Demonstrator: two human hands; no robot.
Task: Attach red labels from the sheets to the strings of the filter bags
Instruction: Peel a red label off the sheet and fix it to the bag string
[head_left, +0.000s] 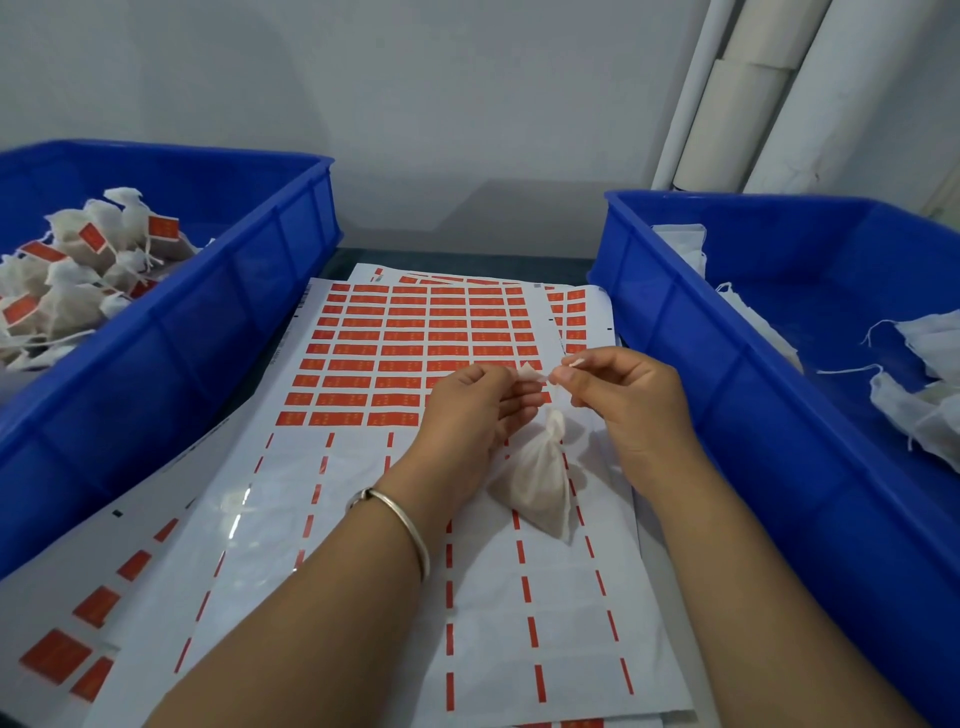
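The left hand (470, 402) is pinching a small peeled label (531, 373), its pale backing showing. The right hand (623, 397) is pinching the thin white string (555, 388) just beside it. The small white mesh filter bag (540, 480) is hanging below between both hands, long axis running down towards the person. It is hovering over the white sheet of red labels (405, 353), with blue plastic bins (779, 332) flanking and open room between.
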